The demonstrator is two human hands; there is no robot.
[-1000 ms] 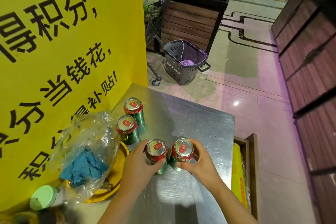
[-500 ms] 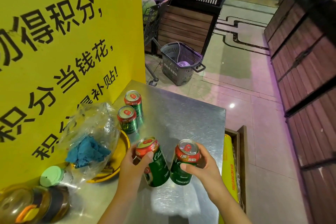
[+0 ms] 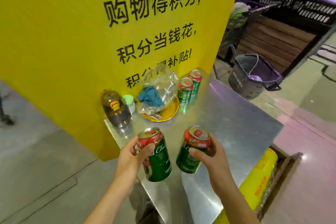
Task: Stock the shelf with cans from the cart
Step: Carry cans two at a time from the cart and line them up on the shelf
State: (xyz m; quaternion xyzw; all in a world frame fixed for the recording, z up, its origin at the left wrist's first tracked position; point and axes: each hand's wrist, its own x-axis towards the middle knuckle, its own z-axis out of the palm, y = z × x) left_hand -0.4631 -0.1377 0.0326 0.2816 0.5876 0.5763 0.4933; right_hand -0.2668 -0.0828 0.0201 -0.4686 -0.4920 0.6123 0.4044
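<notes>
My left hand [image 3: 133,156] grips a green and red can [image 3: 158,160], tilted, above the near edge of the steel table [image 3: 236,123]. My right hand [image 3: 209,156] holds a second can [image 3: 192,152] of the same kind just to its right, also lifted off the table. Two more such cans stand upright at the back of the table against the yellow wall: one can [image 3: 185,88] nearer, the other can [image 3: 195,80] behind it. A shopping cart [image 3: 236,29] stands past the wall's corner, partly hidden.
On the table's back left are a brown bottle [image 3: 115,109], a green-lidded jar [image 3: 129,102] and a yellow dish [image 3: 163,112] holding a plastic bag with blue cloth. A grey basket [image 3: 252,76] sits on the floor. A yellow roll [image 3: 260,178] lies in a box at right.
Both cans have been lifted off the table and carried toward me. The view has swung left, showing more yellow wall and the floor at left.
</notes>
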